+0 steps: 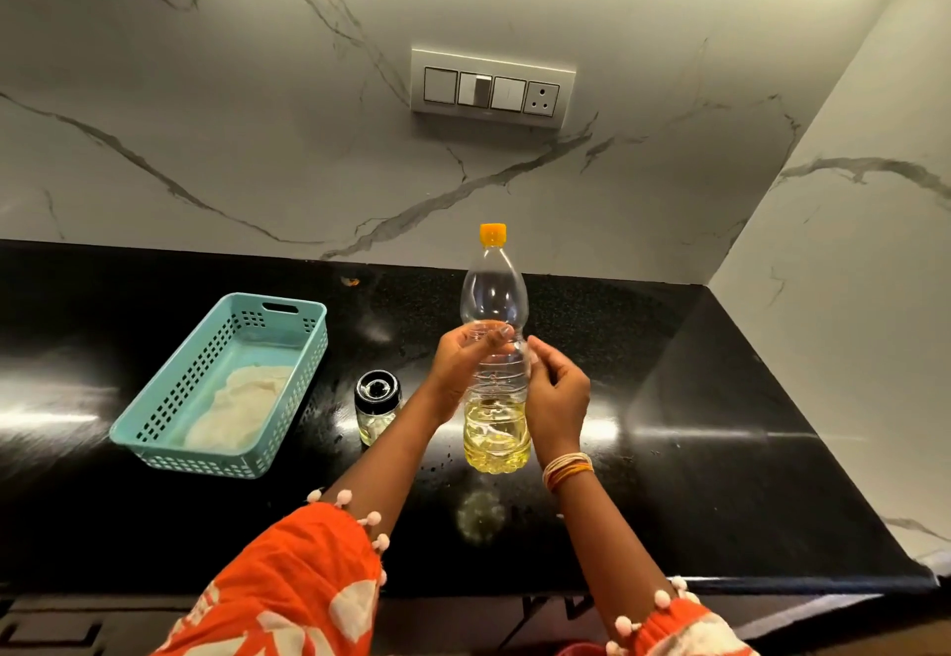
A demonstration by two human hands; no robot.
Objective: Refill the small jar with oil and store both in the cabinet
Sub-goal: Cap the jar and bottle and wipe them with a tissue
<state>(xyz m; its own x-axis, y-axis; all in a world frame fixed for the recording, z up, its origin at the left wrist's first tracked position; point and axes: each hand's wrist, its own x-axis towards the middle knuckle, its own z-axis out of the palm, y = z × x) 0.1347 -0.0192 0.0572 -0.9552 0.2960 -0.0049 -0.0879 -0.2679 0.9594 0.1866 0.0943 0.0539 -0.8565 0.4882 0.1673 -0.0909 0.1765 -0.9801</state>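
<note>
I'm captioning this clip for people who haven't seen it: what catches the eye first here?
The tall oil bottle with its orange cap, upright mid-counter, left hand gripping it, right hand alongside. Left of it stands the small jar, then a teal basket.

A person's left hand (465, 359) is gripping a clear plastic oil bottle (495, 362) with an orange cap, while the right hand (558, 395) is touching its side; a small black-lidded glass jar (377, 407) is standing just left of the bottle.
</note>
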